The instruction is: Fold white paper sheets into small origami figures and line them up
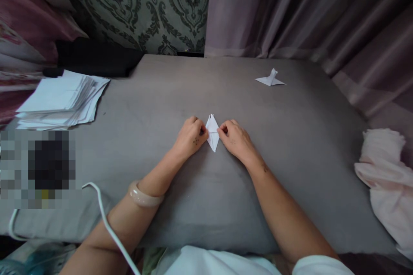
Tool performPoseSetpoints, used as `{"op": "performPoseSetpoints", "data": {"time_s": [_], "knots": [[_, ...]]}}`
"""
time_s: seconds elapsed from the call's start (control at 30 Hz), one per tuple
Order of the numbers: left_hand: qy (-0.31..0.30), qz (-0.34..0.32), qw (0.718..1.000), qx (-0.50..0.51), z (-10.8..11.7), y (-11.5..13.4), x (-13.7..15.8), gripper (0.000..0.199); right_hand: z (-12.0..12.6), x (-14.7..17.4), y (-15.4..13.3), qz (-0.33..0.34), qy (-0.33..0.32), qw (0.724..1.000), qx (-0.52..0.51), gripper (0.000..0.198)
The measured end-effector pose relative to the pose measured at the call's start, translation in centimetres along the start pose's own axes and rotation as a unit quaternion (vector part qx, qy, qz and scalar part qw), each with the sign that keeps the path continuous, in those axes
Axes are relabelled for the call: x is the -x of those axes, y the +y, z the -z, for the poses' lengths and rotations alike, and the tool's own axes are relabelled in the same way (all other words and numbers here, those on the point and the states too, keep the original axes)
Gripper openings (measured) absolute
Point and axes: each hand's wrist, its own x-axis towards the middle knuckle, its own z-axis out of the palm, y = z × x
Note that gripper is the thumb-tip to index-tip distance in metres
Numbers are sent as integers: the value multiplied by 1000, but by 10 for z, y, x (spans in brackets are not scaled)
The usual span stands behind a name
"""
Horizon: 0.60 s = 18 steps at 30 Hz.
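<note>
A small, white, diamond-shaped piece of folded paper point(212, 127) stands out near the middle of the grey cloth-covered bench point(303, 137). The left hand point(192, 135) pinches its left corner, the right hand point(234, 138) its right corner, fingers curled. A white folded-paper bird point(269, 80) rests far right; a stack of loose white paper sheets point(60, 96) lies far left, beside black cloth point(100, 58).

Behind the far edge of the gray table point(180, 84) is a green wall point(155, 4) with dark leafy swirls. Purple curtains point(277, 13) hang round the far right corner, pink flowery cloth point(29, 30) by the left.
</note>
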Motion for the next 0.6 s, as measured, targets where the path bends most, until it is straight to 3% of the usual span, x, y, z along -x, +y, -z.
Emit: {"op": "performPoseSetpoints", "data": {"time_s": [0.1,0.23,0.33,0.47,0.6], "knots": [[0,-59,998,-16,3,5,2,19,2,-1,3,-1,-2,1000,-17,11],[-72,-146,986,-38,6,11,3,31,2,-3,10,12,-6,999,-43,9],[-95,-145,983,-53,7,13,4,33,0,-6,18,10,5,996,-90,6],[-106,-145,980,-86,6,12,5,38,-3,-7,24,-50,43,975,-214,12],[-106,-151,978,-98,6,13,6,40,-7,-5,15,-7,36,952,-303,14]]}}
